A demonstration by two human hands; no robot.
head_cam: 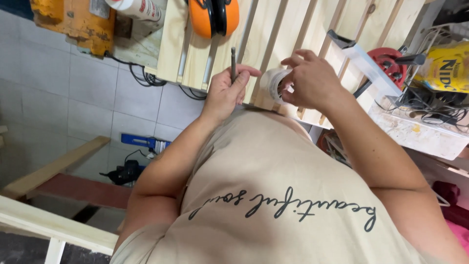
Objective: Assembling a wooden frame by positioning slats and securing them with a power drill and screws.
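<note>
The left hand [225, 93] is closed around a thin dark pencil [233, 63], held upright. The right hand [310, 80] curls its fingers over a small white roll of tape [273, 85], just beside the left. Both hover at the edge of a slatted wooden panel [273, 29], where orange earmuffs [213, 17] rest.

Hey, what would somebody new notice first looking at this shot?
Probably the two hands at centre: the left hand holds a thin dark rod upright, and the right hand grips a small white roll. Both hover over a pale wooden slatted panel, where orange ear defenders rest near the top edge.
</note>
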